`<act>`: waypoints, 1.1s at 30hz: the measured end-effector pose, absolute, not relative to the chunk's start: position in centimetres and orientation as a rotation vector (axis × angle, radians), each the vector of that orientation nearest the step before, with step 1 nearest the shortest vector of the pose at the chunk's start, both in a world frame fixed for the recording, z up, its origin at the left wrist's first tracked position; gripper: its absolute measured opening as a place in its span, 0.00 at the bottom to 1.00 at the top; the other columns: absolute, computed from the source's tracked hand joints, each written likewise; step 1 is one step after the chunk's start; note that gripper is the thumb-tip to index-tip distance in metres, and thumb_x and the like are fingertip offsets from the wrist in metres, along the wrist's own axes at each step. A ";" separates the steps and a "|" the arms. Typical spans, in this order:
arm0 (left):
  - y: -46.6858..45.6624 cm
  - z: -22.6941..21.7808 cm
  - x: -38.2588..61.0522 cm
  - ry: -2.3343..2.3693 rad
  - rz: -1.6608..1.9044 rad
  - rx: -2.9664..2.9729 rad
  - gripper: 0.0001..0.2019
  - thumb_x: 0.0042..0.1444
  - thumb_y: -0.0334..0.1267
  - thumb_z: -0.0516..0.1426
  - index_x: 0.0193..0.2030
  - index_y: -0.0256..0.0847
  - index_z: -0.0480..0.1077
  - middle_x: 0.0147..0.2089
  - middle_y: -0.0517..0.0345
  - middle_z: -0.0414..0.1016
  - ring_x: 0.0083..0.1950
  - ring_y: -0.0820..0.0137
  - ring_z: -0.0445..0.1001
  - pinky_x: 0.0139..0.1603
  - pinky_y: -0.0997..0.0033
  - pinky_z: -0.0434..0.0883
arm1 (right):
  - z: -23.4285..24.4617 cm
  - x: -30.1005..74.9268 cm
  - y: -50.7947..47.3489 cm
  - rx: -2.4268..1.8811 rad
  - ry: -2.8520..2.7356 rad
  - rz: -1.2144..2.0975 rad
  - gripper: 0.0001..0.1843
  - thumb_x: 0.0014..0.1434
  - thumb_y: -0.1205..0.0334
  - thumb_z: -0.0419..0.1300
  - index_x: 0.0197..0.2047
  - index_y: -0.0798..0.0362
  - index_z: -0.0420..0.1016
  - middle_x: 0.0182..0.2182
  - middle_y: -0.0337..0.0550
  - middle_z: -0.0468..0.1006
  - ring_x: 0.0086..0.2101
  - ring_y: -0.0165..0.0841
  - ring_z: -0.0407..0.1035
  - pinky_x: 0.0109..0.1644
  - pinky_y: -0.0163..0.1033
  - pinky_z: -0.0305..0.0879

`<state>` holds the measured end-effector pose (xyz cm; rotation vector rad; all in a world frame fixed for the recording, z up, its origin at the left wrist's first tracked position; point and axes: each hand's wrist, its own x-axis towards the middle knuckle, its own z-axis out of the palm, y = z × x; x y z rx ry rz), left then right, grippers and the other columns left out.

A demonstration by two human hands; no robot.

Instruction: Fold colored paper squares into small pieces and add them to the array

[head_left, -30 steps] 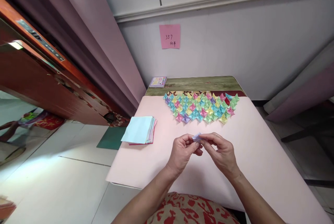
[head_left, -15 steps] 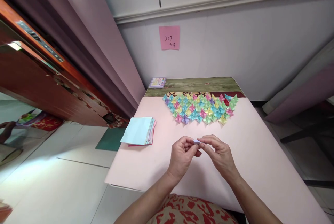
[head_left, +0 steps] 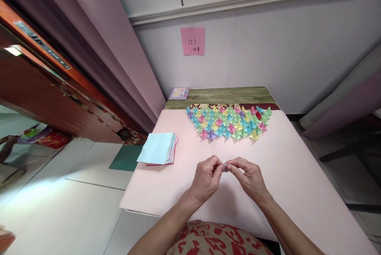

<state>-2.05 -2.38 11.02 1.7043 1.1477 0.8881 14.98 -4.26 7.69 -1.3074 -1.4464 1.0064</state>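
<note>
Between my two hands, above the near part of the table, is a small folded piece of purple paper [head_left: 225,169]. My left hand [head_left: 207,177] pinches its left side between thumb and forefinger. From the right, my right hand [head_left: 248,176] pinches it the same way, the fingertips of both hands nearly meeting. Most of the paper is hidden behind the fingers. Beyond my hands, several folded paper pieces [head_left: 229,124] in green, blue, pink, yellow and purple stand in close rows. A stack of square paper sheets [head_left: 156,148], light blue on top, lies to the left.
The table has a pale pink cover [head_left: 285,175]. At its far left corner sits a small pile of printed packs [head_left: 179,93]. A pink note [head_left: 193,41] is stuck on the wall behind. On the left are a purple curtain [head_left: 131,48] and a wooden door [head_left: 59,84].
My fingertips have shifted slightly down and closed in on the purple paper. Less of its upper face shows, and a bit now shows below the fingers. The stack and rows are unmoved.
</note>
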 end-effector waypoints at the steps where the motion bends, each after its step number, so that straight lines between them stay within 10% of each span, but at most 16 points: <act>1: -2.4 10.9 -2.0 1.142 0.889 1.697 0.09 0.61 0.38 0.55 0.30 0.40 0.70 0.27 0.58 0.73 0.29 0.72 0.69 0.32 0.74 0.65 | 7.6 15.0 -4.2 -1.309 -1.448 1.017 0.13 0.61 0.51 0.61 0.35 0.48 0.82 0.31 0.43 0.81 0.35 0.37 0.74 0.43 0.41 0.68; 14: 0.9 2.9 -4.4 1.524 0.541 1.266 0.23 0.58 0.62 0.49 0.29 0.42 0.63 0.17 0.63 0.67 0.16 0.72 0.62 0.21 0.72 0.57 | 0.9 16.6 -3.4 -1.577 -1.036 1.234 0.32 0.57 0.40 0.60 0.54 0.57 0.73 0.25 0.42 0.78 0.27 0.35 0.73 0.29 0.37 0.69; 24: 1.0 2.9 -7.2 1.550 0.958 1.569 0.09 0.58 0.42 0.54 0.32 0.41 0.68 0.26 0.63 0.68 0.26 0.74 0.65 0.29 0.75 0.62 | 1.2 16.5 -3.9 -1.666 -1.236 0.972 0.17 0.57 0.47 0.61 0.36 0.52 0.81 0.30 0.44 0.81 0.28 0.35 0.73 0.33 0.38 0.69; 33: 0.0 1.9 -4.7 1.238 0.802 1.967 0.07 0.58 0.32 0.56 0.39 0.42 0.76 0.37 0.54 0.73 0.37 0.69 0.71 0.39 0.70 0.68 | 0.2 13.0 -2.4 -1.566 -1.753 0.672 0.09 0.60 0.56 0.60 0.38 0.46 0.81 0.34 0.42 0.81 0.29 0.32 0.74 0.34 0.36 0.67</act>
